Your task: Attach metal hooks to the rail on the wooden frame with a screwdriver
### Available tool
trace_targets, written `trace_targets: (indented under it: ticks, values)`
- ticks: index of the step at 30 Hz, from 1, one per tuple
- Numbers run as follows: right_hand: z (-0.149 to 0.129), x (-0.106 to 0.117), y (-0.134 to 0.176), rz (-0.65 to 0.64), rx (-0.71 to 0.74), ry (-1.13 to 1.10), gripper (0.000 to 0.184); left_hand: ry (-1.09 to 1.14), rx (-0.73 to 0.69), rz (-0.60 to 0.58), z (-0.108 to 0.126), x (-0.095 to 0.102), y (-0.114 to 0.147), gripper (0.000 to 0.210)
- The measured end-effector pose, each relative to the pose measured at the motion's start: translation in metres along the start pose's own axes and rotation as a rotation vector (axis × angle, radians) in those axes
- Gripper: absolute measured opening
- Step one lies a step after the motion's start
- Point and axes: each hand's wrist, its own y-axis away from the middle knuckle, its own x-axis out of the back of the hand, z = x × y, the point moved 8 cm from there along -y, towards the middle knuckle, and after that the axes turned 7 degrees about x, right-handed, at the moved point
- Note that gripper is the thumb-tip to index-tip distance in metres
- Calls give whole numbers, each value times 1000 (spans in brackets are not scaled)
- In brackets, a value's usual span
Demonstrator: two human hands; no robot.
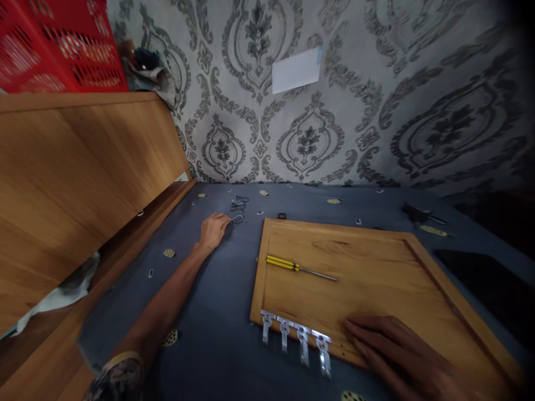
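On the blue floor, left hand (214, 230) — grip closed — pinches a metal ring (237, 219).

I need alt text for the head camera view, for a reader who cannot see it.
The left hand reaches across a blue-grey cloth surface to touch a small metal ring, while the right hand rests flat on a wooden cabinet door panel. A yellow-handled screwdriver lies on the panel; four silver metal brackets line its near edge.

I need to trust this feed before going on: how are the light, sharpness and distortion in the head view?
Head view: dim, soft light; right edge and corners fall to black. Wide-lens bending curves the cabinet side and wooden panel. The screwdriver reads clearly; the right hand is near and soft; the left hand by small metal parts is small, fine detail lost.
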Motion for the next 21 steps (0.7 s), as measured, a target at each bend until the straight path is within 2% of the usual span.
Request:
trace_targets:
  ticks: [4, 8, 11, 13, 16, 19, 21]
  values:
    - [-13, 8, -7, 100, 14, -4, 34, 66, 29, 22, 3, 7, 3, 32]
    - [-28, 17, -19, 129, 58, 21, 33, 179, 60, 41, 8, 16, 2, 32]
    - [-36, 23, -24, 146, 100, 32, 31, 300, 53, 9, 21, 22, -2, 33]
    - [-38, 24, -27, 117, 79, 16, 32, 397, 26, -50, 39, 24, -1, 33]
    - [-41, 27, -28, 108, 26, -1, 30, 559, -44, -183, 77, 27, 13, 26]
    - [-52, 38, -26, 173, 18, -24, 24, 714, -112, -338, 123, 32, 43, 20]
    - [-64, 47, -24, 210, 49, -24, 31, 786, -142, -456, 152, 35, 67, 18]
